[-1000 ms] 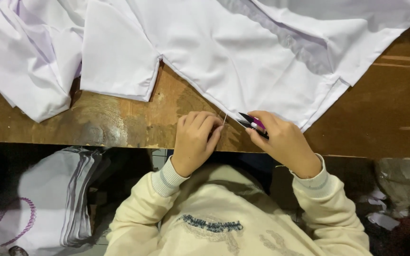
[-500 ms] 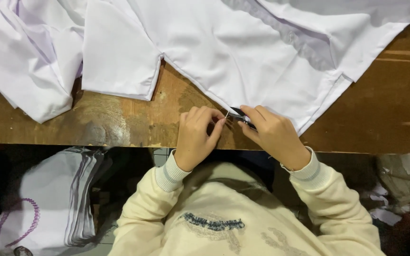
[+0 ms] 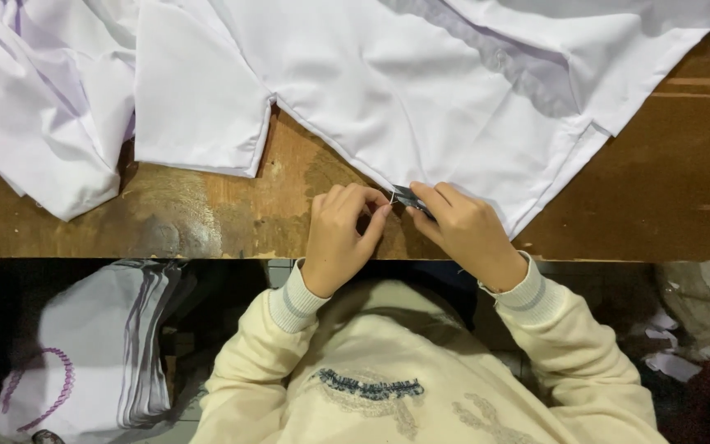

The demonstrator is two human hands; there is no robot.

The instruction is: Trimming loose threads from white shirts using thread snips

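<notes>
A white garment (image 3: 421, 90) lies spread over a worn wooden table (image 3: 207, 214). Its lower corner reaches the table's near edge. My left hand (image 3: 340, 234) pinches the hem at that corner between thumb and fingers. My right hand (image 3: 466, 230) is closed on a small dark thread snipper (image 3: 409, 197), its tip set against the same spot on the hem. The two hands almost touch. Both wrists wear cream ribbed sleeve cuffs.
More white cloth (image 3: 34, 115) is bunched at the table's far left. Below the table edge, at the left, stands a stack of folded white garments (image 3: 100, 345). Scraps (image 3: 667, 345) lie on the dark floor at the right. Bare wood shows to the right of the garment.
My right hand has moved left with the snipper, from a little apart to right against my left hand at the hem corner. The pink part of the tool is now hidden.
</notes>
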